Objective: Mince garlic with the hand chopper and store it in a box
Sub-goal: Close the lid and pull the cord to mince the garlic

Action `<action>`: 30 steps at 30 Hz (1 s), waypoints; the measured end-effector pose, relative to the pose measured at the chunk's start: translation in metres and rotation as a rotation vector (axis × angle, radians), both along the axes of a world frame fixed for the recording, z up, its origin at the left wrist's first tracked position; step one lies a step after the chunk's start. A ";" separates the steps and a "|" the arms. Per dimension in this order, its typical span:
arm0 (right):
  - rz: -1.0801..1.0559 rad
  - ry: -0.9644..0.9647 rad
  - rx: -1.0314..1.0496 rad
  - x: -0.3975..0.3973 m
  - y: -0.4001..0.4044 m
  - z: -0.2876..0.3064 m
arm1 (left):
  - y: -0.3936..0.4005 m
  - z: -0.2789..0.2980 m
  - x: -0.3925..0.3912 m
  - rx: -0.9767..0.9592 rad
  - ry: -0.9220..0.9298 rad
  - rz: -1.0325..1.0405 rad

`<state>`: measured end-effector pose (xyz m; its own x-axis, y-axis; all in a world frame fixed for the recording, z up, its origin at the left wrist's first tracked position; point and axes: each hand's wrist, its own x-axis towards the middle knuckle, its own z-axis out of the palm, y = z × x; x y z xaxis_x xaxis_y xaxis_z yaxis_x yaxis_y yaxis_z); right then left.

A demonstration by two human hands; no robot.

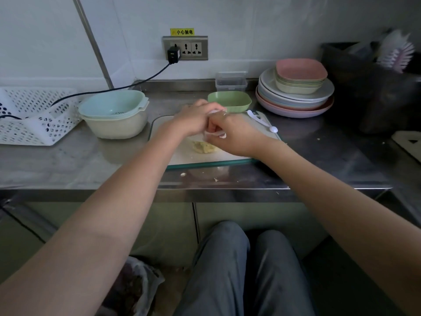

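Both hands meet over the pale cutting board [227, 156]. My left hand [196, 119] and my right hand [230, 131] grip a small white hand chopper [217, 133] between them; most of it is hidden by the fingers. Just below the hands a small heap of minced garlic [204, 147] lies on the board. A clear storage box [231, 82] with a lid stands at the back against the wall. A white spoon [262, 120] lies on the board's right side.
A green square bowl [230, 101] sits behind the hands. Left of the board stand a blue colander in a cream bowl [114, 112] and a white perforated basket [34, 115]. Stacked plates and bowls [296, 92] are at the right. Garlic bits [183, 174] lie near the counter edge.
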<state>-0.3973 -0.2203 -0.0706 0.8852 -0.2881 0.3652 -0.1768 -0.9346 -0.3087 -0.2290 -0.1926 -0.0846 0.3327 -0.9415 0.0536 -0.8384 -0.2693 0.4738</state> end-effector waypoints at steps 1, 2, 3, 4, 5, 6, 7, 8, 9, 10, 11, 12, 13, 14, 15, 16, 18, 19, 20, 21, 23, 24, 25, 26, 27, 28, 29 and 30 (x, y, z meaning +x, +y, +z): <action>0.012 0.018 -0.012 -0.002 0.001 -0.002 | 0.001 -0.001 0.002 0.002 -0.028 -0.009; 0.020 0.031 0.008 -0.006 0.001 -0.004 | 0.003 -0.001 0.001 0.005 -0.028 -0.017; 0.021 0.029 0.046 -0.012 0.000 -0.005 | 0.004 0.000 -0.002 0.004 -0.010 -0.013; 0.018 0.021 0.078 -0.019 -0.003 -0.006 | 0.005 0.001 -0.005 -0.001 0.005 -0.006; 0.017 0.004 0.082 -0.029 -0.007 -0.008 | 0.006 0.001 -0.006 -0.006 0.016 0.000; 0.007 -0.007 0.058 -0.043 -0.013 -0.009 | 0.006 0.002 -0.007 -0.009 0.021 0.005; -0.013 -0.009 0.025 -0.059 -0.022 -0.012 | 0.005 0.002 -0.006 -0.004 0.029 0.011; -0.043 0.002 -0.007 -0.076 -0.030 -0.013 | 0.005 0.002 -0.006 0.006 0.024 0.015; -0.081 0.021 -0.034 -0.092 -0.038 -0.014 | 0.004 0.001 -0.006 0.017 0.013 0.014; -0.117 0.036 -0.053 -0.103 -0.043 -0.014 | 0.002 0.001 -0.007 0.025 -0.012 0.017; -0.135 0.038 -0.065 -0.107 -0.047 -0.014 | 0.000 0.002 -0.008 0.032 -0.045 0.019; -0.133 0.037 -0.074 -0.104 -0.049 -0.014 | 0.000 0.003 -0.009 0.041 -0.074 0.021; -0.118 0.030 -0.081 -0.093 -0.046 -0.014 | 0.001 0.002 -0.009 0.043 -0.091 0.021; -0.106 0.020 -0.085 -0.077 -0.041 -0.013 | 0.002 0.002 -0.010 0.036 -0.100 0.023; -0.098 0.016 -0.094 -0.060 -0.035 -0.013 | 0.004 0.001 -0.009 0.021 -0.095 0.028; -0.097 0.020 -0.104 -0.046 -0.030 -0.013 | 0.005 0.000 -0.008 0.002 -0.088 0.035; -0.096 0.044 -0.125 -0.033 -0.025 -0.015 | 0.006 -0.003 -0.006 -0.026 -0.063 0.042; -0.092 0.045 -0.126 -0.037 -0.028 -0.017 | 0.005 -0.004 -0.004 -0.030 -0.042 0.039; -0.095 0.042 -0.122 -0.048 -0.033 -0.019 | 0.005 -0.005 -0.003 -0.027 -0.022 0.036; -0.109 0.041 -0.137 -0.061 -0.040 -0.019 | 0.004 -0.005 -0.002 -0.024 -0.005 0.035; -0.207 0.095 -0.185 -0.091 -0.052 -0.021 | 0.001 -0.005 -0.001 -0.027 0.012 0.045; -0.288 0.135 -0.200 -0.100 -0.057 -0.022 | 0.000 -0.006 -0.002 -0.035 0.005 0.056; -0.350 0.156 -0.216 -0.102 -0.058 -0.023 | -0.001 -0.007 -0.003 -0.045 -0.008 0.067; -0.369 0.139 -0.223 -0.093 -0.056 -0.025 | -0.002 -0.008 0.000 -0.053 -0.022 0.073; -0.343 0.097 -0.226 -0.078 -0.051 -0.028 | -0.004 -0.010 0.003 -0.059 -0.035 0.073; -0.298 0.049 -0.212 -0.060 -0.041 -0.028 | -0.005 -0.011 0.004 -0.061 -0.046 0.072; -0.249 0.011 -0.191 -0.042 -0.027 -0.026 | -0.004 -0.012 0.006 -0.061 -0.051 0.071; -0.215 -0.012 -0.171 -0.028 -0.015 -0.023 | -0.004 -0.011 0.007 -0.062 -0.051 0.068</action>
<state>-0.4256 -0.2357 -0.0932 0.8055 -0.4023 0.4351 -0.3741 -0.9147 -0.1532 -0.2225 -0.1964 -0.0958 0.3908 -0.9114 0.1291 -0.8426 -0.2977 0.4487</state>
